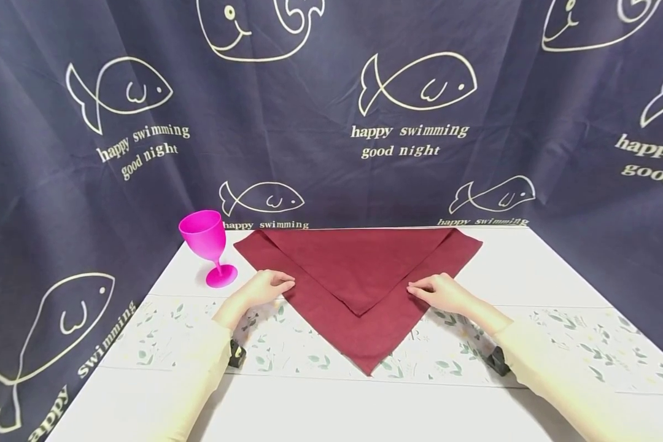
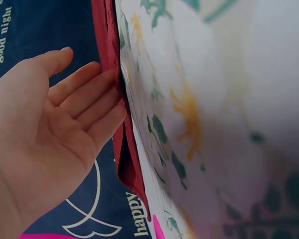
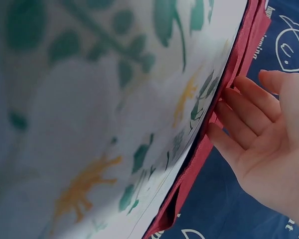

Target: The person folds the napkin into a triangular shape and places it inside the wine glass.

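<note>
A dark red cloth napkin point(image 1: 359, 270) lies on the table, folded into layers whose points face me; the smaller upper flap ends short of the lower layer's tip. At its left slanting edge is my left hand point(image 1: 266, 286). The left wrist view shows those fingers point(image 2: 92, 97) nearly straight, their tips touching the cloth edge, with the thumb held apart. My right hand point(image 1: 441, 291) mirrors this on the opposite edge. In the right wrist view its fingers point(image 3: 246, 112) reach the red hem, slightly bent, and the thumb stands off the cloth.
A bright pink goblet point(image 1: 205, 239) stands upright at the left, beyond my left hand. Across the white table point(image 1: 287, 411) runs a strip with a green leaf print point(image 1: 309, 353). Dark blue curtains point(image 1: 320, 123) with fish drawings enclose the back and sides.
</note>
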